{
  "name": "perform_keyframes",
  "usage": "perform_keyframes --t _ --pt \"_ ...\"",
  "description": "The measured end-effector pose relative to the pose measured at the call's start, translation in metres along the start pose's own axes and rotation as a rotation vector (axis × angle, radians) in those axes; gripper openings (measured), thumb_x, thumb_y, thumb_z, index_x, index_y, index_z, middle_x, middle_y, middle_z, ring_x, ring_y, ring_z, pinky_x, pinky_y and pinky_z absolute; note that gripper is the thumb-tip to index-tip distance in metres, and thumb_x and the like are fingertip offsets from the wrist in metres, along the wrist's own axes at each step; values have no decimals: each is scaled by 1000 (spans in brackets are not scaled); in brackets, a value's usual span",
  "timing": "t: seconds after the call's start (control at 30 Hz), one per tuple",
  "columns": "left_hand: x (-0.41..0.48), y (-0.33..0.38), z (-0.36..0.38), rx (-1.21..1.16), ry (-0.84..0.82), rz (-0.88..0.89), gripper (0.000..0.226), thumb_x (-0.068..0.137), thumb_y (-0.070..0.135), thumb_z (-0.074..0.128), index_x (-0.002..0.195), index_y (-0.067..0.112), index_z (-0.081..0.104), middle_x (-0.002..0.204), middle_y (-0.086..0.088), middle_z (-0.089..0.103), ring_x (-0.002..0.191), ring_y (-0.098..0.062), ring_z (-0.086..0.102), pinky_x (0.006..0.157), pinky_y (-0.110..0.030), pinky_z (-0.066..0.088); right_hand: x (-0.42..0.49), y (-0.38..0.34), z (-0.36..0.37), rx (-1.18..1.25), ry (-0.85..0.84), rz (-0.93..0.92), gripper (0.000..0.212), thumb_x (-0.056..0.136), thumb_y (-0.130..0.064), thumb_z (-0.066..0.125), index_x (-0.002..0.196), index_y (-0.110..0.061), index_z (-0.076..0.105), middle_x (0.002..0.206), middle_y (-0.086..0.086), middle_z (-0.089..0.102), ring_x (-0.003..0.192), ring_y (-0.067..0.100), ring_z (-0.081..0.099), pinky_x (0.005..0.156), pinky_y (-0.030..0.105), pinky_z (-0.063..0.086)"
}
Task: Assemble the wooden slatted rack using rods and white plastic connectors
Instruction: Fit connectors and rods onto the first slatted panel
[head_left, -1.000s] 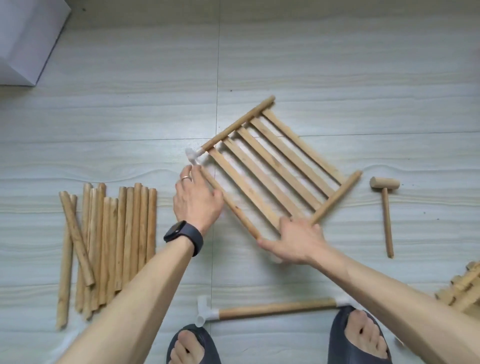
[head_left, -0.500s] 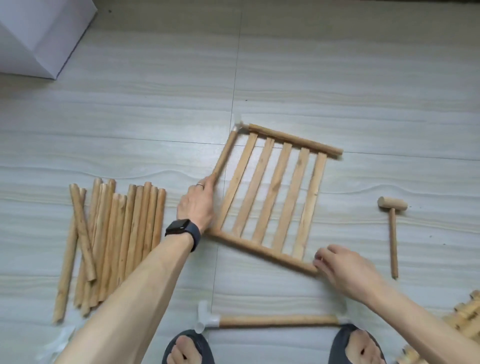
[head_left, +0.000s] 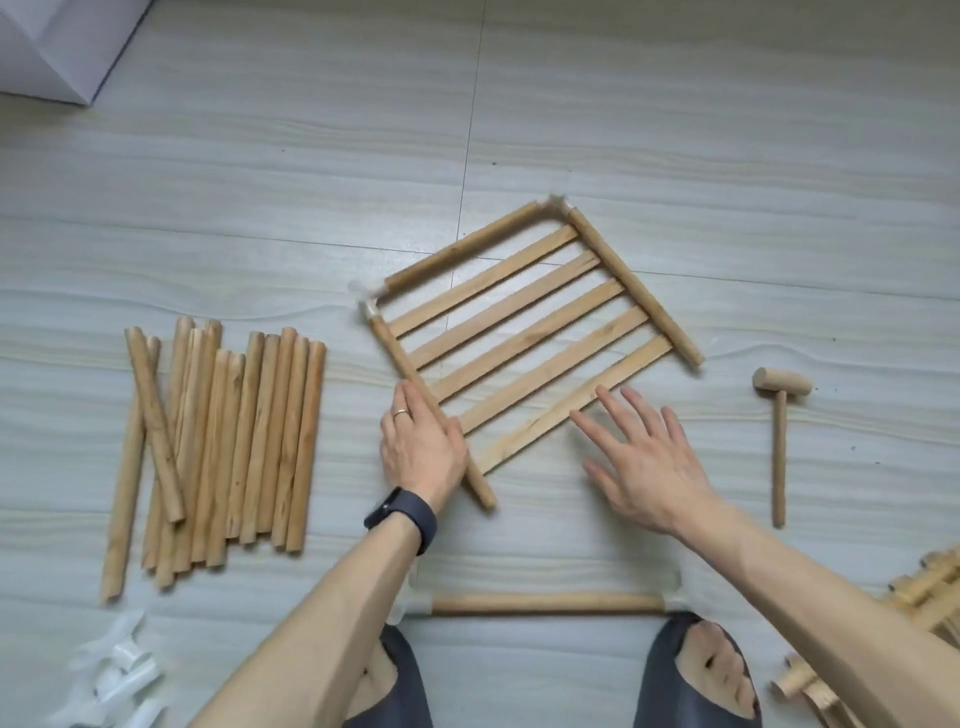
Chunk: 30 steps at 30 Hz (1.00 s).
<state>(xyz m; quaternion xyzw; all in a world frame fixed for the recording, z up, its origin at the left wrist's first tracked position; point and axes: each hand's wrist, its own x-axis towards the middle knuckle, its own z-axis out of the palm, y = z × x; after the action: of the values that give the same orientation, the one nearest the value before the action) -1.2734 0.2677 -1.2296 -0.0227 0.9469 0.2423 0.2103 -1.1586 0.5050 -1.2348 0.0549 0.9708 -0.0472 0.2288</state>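
Turning the slatted rack clockwise on the floor since half a second ago: now lies near the floor's centre with its open side facing the near right, no longer pointing its slats straight away. Keeps the left hand on the same rod, near its free end, laid flat with fingers fairly straight and thumb against the wood. Has let go with the right hand, earlier curled at a near corner and now spread wide, fingertips at the nearest slat; touching it or not, impossible to tell. Comprises three round rods in a U, joined by two white connectors at the far corners, with five flat slats bridging the two side rods. Elsewhere: loose rods toward the left edge, a mallet toward the right edge, and one rod with end connectors at the near edge.
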Motion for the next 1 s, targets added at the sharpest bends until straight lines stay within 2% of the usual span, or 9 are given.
perform_keyframes --t 0.07,0.23,0.33,0.47,0.57,0.63,0.7,0.83,1.0 --pt "28 -1 -16 43 -22 95 66 101 29 48 157 9 20 164 -7 25 140 -34 31 111 -48 34 -4 5 5 -72 -57 -35 62 102 -55 31 159 -46 6 171 -3 -9 157 26 -7 122 59 4" --pt "57 -11 -41 143 18 224 48 104 40 44 147 18 42 144 -9 49 129 -32 46 100 -45 42 -24 -23 13 -5 33 -6 67 96 -42 52 158 -25 32 167 3 23 135 33 43 105 48 41" --pt "31 -34 -48 177 89 173 37 100 51 44 116 20 55 116 -7 61 106 -30 59 80 -41 49 -35 -29 15 197 80 109 63 95 -40 55 153 -22 40 157 0 41 133 27 46 103 45 45" --pt "-21 -79 -50 550 -229 90 67 90 78 28 74 21 59 70 4 63 65 -19 59 56 -28 40 -68 -6 18 421 242 472 46 91 -49 60 124 -17 58 121 6 60 114 29 53 86 44 49" --pt "-42 -89 -45 645 -396 45 77 82 86 34 59 16 58 61 5 63 59 -16 58 54 -26 39 -96 13 23 445 26 673 49 87 -59 60 113 -17 57 118 7 60 117 31 51 92 44 45" --pt "-46 -87 -39 628 -516 35 60 79 77 52 68 21 68 71 7 69 72 -17 65 62 -27 48 -107 19 24 400 -184 689 48 85 -68 57 105 -24 58 110 2 63 111 28 56 91 42 47" --pt "-46 -84 -34 557 -568 32 33 80 61 66 75 28 70 83 10 72 87 -17 67 72 -29 52 -114 22 28 410 -265 672 44 84 -67 61 103 -28 56 103 -4 62 105 25 60 89 41 47" --pt "-44 -87 -34 139 -451 -29 18 83 46 74 87 31 66 81 10 72 81 -16 69 71 -33 54 -118 32 35 819 -42 762 37 78 -28 80 107 -25 59 98 -6 65 94 19 66 78 34 46" --pt "-46 -80 -30 -768 -441 -253 48 86 12 79 128 20 57 107 -4 74 94 -21 74 67 -28 59 -99 45 31 1128 263 862 41 81 -27 83 114 -26 60 102 -9 71 91 10 69 81 34 55"
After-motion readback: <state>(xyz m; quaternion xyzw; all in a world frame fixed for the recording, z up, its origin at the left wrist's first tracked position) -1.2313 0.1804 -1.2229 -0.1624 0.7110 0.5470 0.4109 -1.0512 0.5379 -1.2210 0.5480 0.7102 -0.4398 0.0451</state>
